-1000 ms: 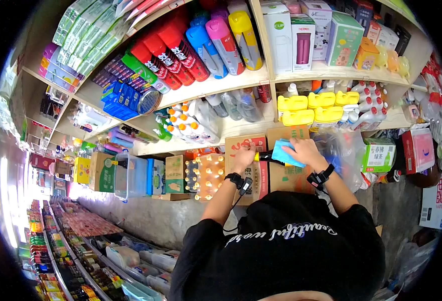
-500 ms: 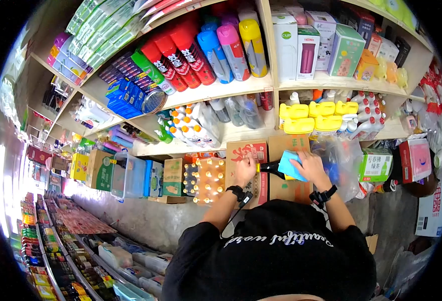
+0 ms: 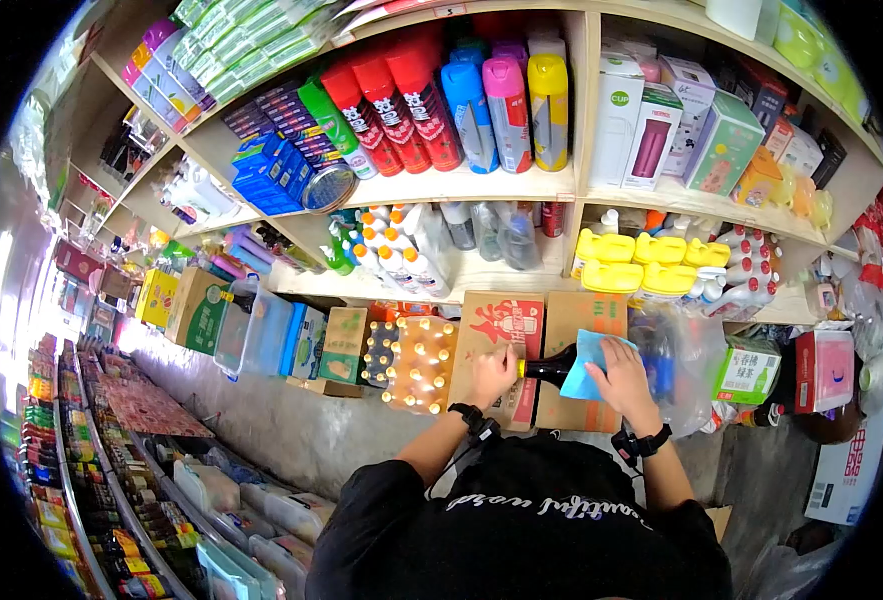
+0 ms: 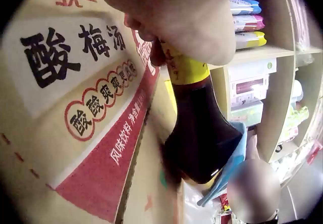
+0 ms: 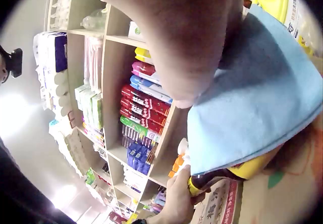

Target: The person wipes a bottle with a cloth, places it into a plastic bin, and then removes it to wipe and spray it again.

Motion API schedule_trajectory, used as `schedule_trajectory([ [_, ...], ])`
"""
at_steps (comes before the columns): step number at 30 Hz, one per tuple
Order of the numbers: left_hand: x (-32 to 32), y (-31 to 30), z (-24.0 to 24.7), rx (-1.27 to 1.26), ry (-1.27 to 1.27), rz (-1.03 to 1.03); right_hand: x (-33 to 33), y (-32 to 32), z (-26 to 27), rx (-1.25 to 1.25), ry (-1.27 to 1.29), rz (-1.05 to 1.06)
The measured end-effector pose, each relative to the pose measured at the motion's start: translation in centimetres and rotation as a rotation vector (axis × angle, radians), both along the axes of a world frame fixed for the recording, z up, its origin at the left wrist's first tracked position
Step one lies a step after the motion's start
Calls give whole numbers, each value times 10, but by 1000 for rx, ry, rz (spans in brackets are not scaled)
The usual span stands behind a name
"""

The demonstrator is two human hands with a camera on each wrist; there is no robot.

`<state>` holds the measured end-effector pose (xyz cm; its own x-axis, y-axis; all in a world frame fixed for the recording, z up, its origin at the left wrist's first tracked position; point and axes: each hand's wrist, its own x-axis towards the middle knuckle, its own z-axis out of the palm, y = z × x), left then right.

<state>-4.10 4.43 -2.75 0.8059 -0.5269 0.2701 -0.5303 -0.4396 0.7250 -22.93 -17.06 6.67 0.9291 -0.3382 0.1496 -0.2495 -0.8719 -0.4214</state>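
A dark glass bottle [image 3: 549, 370] with a yellow band round its neck lies sideways over the cardboard boxes. My left hand [image 3: 491, 376] grips it by the neck, hiding the cap end. In the left wrist view the bottle's dark shoulder [image 4: 199, 128] shows below that hand. A light blue cloth [image 5: 257, 92] wraps the body of the bottle, and my right hand [image 3: 623, 378] holds the cloth against it. Part of a yellow label [image 5: 255, 166] shows under the cloth's edge in the right wrist view; the bottle's base is hidden.
Two cardboard boxes [image 3: 586, 312] stand beneath the hands. To their left is a pack of orange drink bottles [image 3: 418, 365], to their right a clear plastic bag [image 3: 676, 360]. Behind rises a wooden shelf [image 3: 501, 186] with spray cans and yellow jugs [image 3: 611, 277].
The cloth and right hand have shifted away from the neck, leaving more dark glass showing between the hands. The left hand keeps its grip on the neck. The head view has shifted.
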Motion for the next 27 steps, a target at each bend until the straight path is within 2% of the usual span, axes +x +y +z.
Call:
schedule_trajectory([
  [5,-13,15,3,108,89,-84,5,11,-25,-27,-31,-45],
  [8,-11,23,0,138,248,-155,9,20,-16,-2,17,-46],
  [11,-8,24,21,125,327,-279,11,18,-11,7,-9,-63],
  [14,-8,28,46,225,295,-389,12,15,-17,13,9,-53],
  [17,0,27,32,316,-175,-514,18,13,-14,-15,101,-64],
  [18,1,25,35,426,-97,-536,17,13,-15,-22,100,-62],
  [21,3,7,43,520,-129,-647,16,14,-15,-17,96,-63],
  [22,-2,-2,64,626,-159,-663,16,15,-15,-10,94,-66],
  [25,-7,-22,59,790,-117,-732,14,14,-14,-1,66,-63],
  [27,-13,-27,55,741,-123,-726,12,15,-14,11,20,-67],
])
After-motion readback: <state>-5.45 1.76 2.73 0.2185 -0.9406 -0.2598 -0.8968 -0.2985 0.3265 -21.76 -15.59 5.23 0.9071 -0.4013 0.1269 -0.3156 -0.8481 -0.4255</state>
